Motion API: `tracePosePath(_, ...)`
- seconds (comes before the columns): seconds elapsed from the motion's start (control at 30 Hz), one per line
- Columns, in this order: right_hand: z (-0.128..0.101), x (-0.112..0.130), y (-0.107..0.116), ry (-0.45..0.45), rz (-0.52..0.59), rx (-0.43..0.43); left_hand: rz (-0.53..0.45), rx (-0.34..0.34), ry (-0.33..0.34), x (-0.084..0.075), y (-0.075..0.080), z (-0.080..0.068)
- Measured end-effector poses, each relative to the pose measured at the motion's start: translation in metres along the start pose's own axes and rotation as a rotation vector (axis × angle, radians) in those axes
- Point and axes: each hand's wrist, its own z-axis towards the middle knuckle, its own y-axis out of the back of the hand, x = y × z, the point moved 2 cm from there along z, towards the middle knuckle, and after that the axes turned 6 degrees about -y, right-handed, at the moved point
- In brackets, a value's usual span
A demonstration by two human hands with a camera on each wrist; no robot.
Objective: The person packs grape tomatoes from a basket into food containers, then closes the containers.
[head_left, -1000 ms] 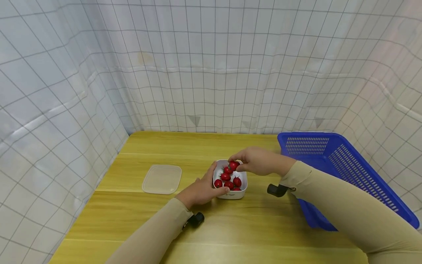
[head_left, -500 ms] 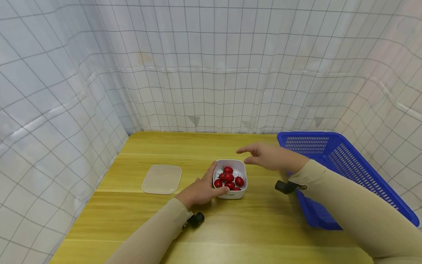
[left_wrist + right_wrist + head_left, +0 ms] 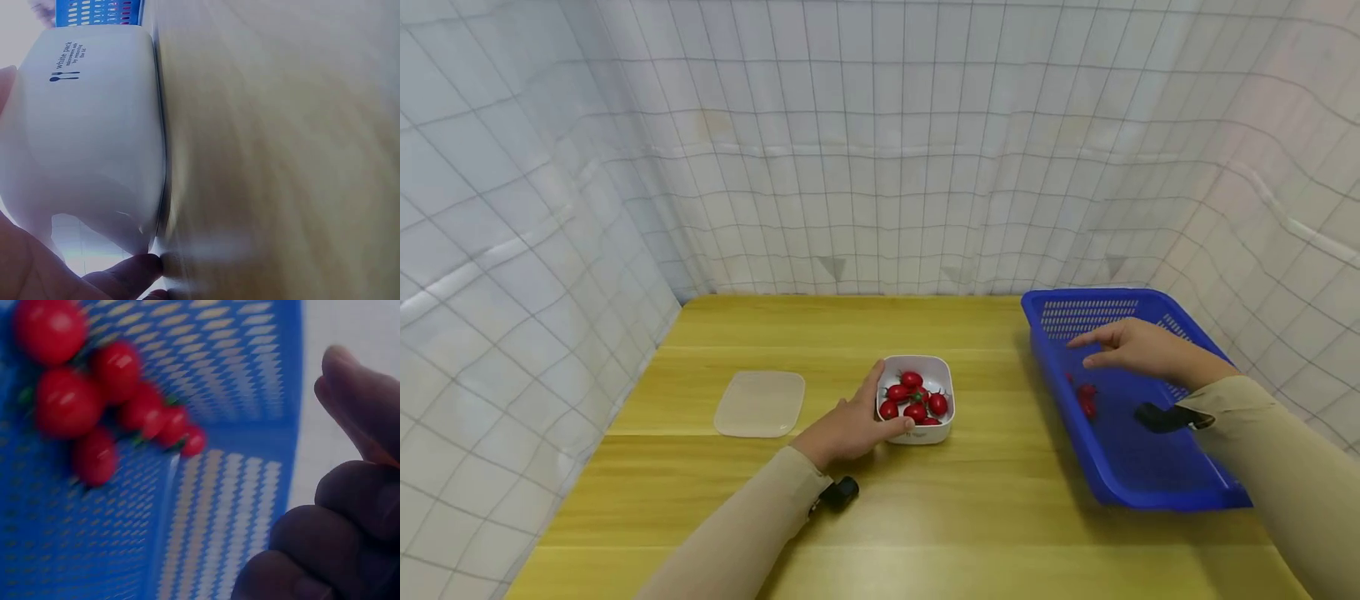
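My left hand grips a white food container by its left side, thumb over the front rim. Several small red tomatoes with green stems lie inside. In the left wrist view, fingers wrap round the far end of the container, which has dark printing. My right hand hovers over the blue basket, thumb and index finger apart and nothing between them. Several tomatoes lie in the basket beneath it, blurred in the right wrist view.
A translucent flat lid lies on the wooden table, left of the container. The basket stands along the table's right side. A white gridded curtain closes off the back and both sides.
My right hand has left the container, moving right until it is over the basket. The tomatoes inside the container have shifted. My left hand has kept its grip, and the head view has turned slightly.
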Motion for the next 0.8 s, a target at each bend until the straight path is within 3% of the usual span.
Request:
tracePosePath(0.27,0.001,-0.042,-0.015,-0.047,0.062,0.156,0.012,0.001,0.017,0.002,0.003,0.001)
tracePosePath(0.53,0.009,-0.057,-0.025,-0.069,0.04,0.175,0.017,0.005,0.024,0.003,0.001,0.002)
tracePosePath(0.8,0.011,-0.068,-0.032,-0.054,-0.042,0.139,0.0,0.007,-0.039,0.001,-0.002,0.004)
